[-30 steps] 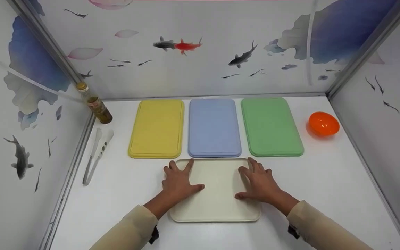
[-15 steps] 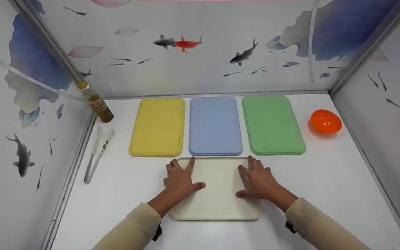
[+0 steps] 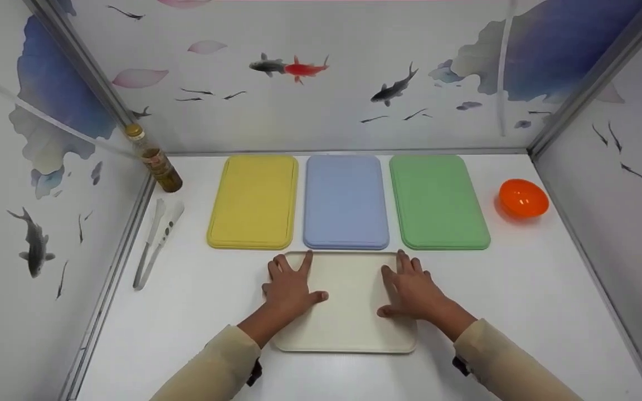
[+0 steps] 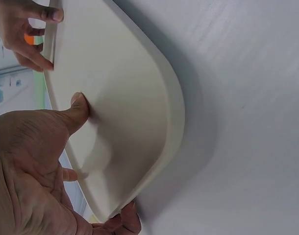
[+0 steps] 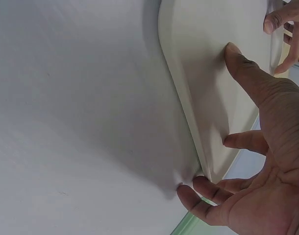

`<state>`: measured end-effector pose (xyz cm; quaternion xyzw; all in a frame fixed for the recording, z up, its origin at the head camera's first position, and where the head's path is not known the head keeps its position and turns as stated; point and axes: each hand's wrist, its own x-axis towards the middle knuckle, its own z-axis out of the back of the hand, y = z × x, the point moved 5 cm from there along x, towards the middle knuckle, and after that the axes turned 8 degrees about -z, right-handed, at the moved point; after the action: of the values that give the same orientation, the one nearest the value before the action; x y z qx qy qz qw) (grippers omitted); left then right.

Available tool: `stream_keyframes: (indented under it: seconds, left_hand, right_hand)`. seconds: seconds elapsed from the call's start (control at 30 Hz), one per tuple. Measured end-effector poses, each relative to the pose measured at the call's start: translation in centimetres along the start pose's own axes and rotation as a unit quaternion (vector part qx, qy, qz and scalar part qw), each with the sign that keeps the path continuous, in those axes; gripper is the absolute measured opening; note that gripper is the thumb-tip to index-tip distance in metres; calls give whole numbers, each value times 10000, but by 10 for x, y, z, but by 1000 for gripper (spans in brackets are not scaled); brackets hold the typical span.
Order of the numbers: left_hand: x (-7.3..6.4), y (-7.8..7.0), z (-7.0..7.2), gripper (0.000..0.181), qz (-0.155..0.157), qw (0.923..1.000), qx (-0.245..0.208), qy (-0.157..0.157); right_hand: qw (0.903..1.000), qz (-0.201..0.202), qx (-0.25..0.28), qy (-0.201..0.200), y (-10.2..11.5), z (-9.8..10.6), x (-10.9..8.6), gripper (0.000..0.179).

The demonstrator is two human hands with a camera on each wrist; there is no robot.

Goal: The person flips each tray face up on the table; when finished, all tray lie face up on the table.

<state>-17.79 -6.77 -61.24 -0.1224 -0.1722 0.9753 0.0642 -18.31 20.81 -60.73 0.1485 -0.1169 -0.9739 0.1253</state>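
Note:
A cream rectangular tray [image 3: 349, 328] lies on the white table in front of the person. My left hand [image 3: 290, 289] rests spread over its left side. In the left wrist view the left thumb [image 4: 78, 110] touches the tray's inner surface, and other fingers lie at the rim near a corner. Over the tray's right side spreads my right hand [image 3: 417, 291]. The right wrist view has that thumb [image 5: 242, 63] and one fingertip on the inner surface, while other fingers [image 5: 193, 200] lie outside the rim.
Behind the tray lie a yellow board [image 3: 253, 201], a blue board [image 3: 346, 201] and a green board [image 3: 439, 201]. An orange bowl [image 3: 523, 199] sits at the right. Tongs [image 3: 156, 245] and a bottle of brown liquid [image 3: 156, 161] are at the left. Printed walls enclose three sides.
The head view has shifted slightly. Both hands keep nearly the same places on the tray, and the tray stays just in front of the boards.

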Motion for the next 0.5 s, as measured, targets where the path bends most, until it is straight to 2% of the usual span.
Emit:
stream_keyframes:
  seconds: [0.37, 0.5]
  left_hand:
    - [0, 6, 1, 109, -22, 9998, -146, -138]
    - [2, 7, 2, 109, -44, 9997, -230, -85]
  right_hand:
    - [9999, 56, 159, 5, -4, -4, 2, 101]
    - [9998, 94, 151, -28, -4, -1, 3, 102]
